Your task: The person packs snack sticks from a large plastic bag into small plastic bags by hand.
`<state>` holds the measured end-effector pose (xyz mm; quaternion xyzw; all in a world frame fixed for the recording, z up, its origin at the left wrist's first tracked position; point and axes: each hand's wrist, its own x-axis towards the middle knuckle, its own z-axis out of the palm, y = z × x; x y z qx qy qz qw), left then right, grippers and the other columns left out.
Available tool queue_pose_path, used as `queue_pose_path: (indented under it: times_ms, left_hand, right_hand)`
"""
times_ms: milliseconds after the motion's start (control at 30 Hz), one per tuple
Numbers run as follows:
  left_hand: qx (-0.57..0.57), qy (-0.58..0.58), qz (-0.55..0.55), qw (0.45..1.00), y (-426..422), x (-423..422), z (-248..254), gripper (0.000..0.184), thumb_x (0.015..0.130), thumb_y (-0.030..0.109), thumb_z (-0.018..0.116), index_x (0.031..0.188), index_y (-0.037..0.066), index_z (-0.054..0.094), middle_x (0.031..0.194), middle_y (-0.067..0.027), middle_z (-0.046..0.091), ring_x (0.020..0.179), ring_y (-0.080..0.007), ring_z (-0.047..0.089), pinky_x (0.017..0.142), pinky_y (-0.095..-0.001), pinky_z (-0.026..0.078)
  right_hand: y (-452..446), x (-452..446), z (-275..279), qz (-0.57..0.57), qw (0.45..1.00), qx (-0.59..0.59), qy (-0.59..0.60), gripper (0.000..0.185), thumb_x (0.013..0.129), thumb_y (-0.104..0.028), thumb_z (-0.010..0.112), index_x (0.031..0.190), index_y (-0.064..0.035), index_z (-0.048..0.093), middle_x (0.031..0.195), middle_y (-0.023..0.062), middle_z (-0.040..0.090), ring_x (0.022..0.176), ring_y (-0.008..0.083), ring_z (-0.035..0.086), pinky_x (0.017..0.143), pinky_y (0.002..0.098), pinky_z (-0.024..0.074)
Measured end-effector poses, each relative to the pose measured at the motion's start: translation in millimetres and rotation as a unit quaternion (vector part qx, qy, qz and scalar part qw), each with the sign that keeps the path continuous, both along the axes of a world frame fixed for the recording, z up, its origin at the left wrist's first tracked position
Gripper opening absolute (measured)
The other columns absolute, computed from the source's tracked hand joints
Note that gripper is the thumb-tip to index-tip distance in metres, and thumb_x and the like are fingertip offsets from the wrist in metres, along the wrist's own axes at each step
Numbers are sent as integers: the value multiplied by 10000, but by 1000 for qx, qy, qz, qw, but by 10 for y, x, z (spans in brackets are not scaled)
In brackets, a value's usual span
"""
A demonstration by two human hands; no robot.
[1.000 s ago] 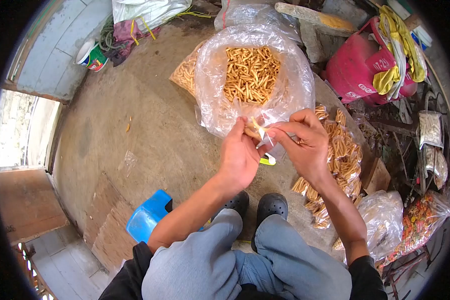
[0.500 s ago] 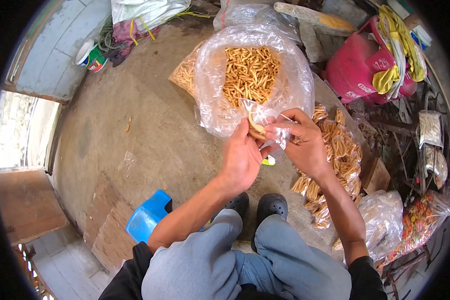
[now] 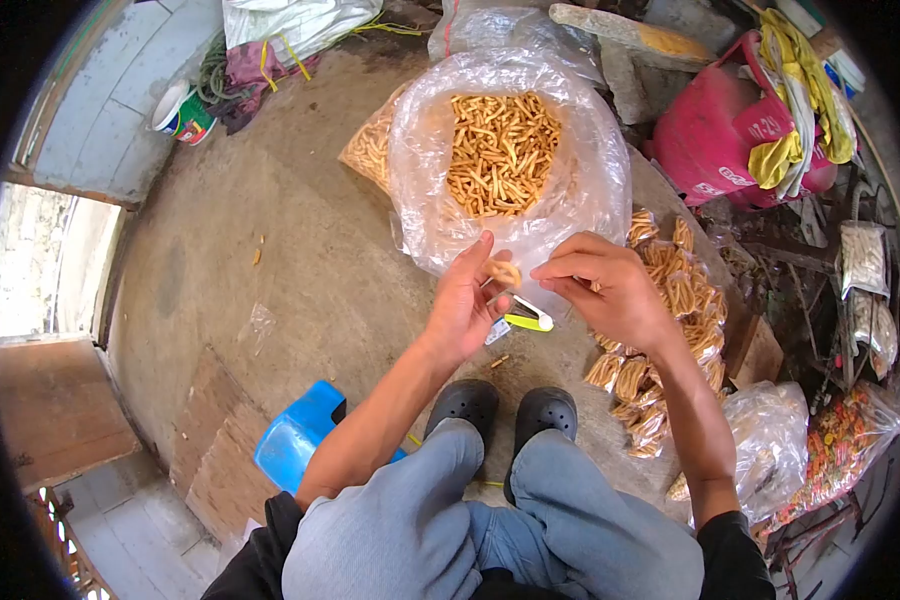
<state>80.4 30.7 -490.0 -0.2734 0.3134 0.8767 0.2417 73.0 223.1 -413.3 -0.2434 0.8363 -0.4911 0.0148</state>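
My left hand [image 3: 460, 305] is closed around a small clear bag of snack sticks [image 3: 506, 271]; its plastic barely shows. Just to the right, my right hand [image 3: 606, 285] has thumb and forefinger pinched by the bag's edge, and what is between them is too small to make out. Beyond both hands stands a large clear plastic sack [image 3: 425, 215], its mouth rolled wide, with many golden snack sticks [image 3: 505, 150] inside. Below my hands, a green and white stapler-like tool [image 3: 530, 316] lies on the floor.
A pile of filled small bags [image 3: 670, 320] lies to the right. Beyond it are clear plastic bags [image 3: 765, 430] and a pink bin [image 3: 720, 130] draped with cloths. A blue plastic stool [image 3: 295, 430] is at left by my legs.
My hands have drawn slightly apart, and the clear plastic stretched between them no longer shows. The snack sticks sit lower in my left hand. More of the green and white tool is visible.
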Motion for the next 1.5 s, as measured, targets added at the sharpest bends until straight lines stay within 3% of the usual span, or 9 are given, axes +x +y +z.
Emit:
queue_pose_path:
  times_ms: [200,300,400,667,800,1000,1133,1233,1500]
  left_hand:
    - [-28,100,-133,986,-218,-57,-94,187,921,313,615,1024,158,596,857,44,638,694,-59,608,478,-176,459]
    - [-23,120,-127,984,-257,-67,-128,143,938,266,590,1030,158,583,859,38,637,716,-65,628,484,-183,477]
    - [-10,115,-112,987,-269,-55,-147,137,943,253,578,1037,154,566,870,30,636,743,-81,641,497,-196,493]
    - [-19,106,-122,987,-221,-8,-142,160,928,278,564,996,135,538,882,-2,625,733,-133,638,514,-245,511]
    - [-3,104,-117,988,-198,28,-135,162,923,274,567,990,130,534,875,-13,621,713,-130,627,502,-246,501]
    - [3,97,-109,989,-227,49,-133,168,922,273,570,981,118,541,875,-22,622,709,-129,621,490,-241,487]
    - [9,105,-109,988,-223,27,-151,175,924,277,567,965,110,538,864,-22,616,705,-123,612,488,-234,480]
    - [8,108,-109,988,-222,14,-120,178,926,283,563,958,110,535,855,-19,613,705,-119,607,486,-231,474]
    - [6,104,-104,989,-218,13,-71,189,933,294,553,976,112,530,871,-15,620,734,-119,617,503,-231,476]
  right_hand:
    - [118,-176,94,98,995,-20,14,139,789,16,678,914,-44,683,836,70,638,767,203,612,671,305,474]
    - [124,-301,96,98,991,-40,-83,124,825,7,639,934,-40,674,843,51,644,764,153,599,663,274,453]
    - [67,-575,-210,-11,990,-69,-120,121,857,-36,607,968,-31,655,841,40,644,752,118,574,658,247,437]
    - [-342,-1462,-1202,-32,978,203,22,324,875,-159,549,1188,-109,616,1021,141,631,972,337,609,824,432,490]
    - [-554,-1480,-1074,18,940,339,-23,414,856,-200,546,1267,-161,576,1181,151,557,1074,304,580,862,418,494]
    - [-494,-1500,-1119,33,936,351,8,224,775,-101,602,990,-42,620,1066,155,575,983,331,591,809,418,487]
    - [-362,-1567,-1128,48,926,373,-35,185,752,-80,588,924,-48,647,998,156,649,968,335,610,830,421,490]
    - [-169,-1608,-1164,15,963,268,34,193,743,-69,598,928,-51,650,908,149,665,915,331,629,791,414,496]
    - [93,-1702,-1040,-60,974,1,-217,215,786,-88,688,988,-31,644,862,57,645,806,151,606,712,283,486]
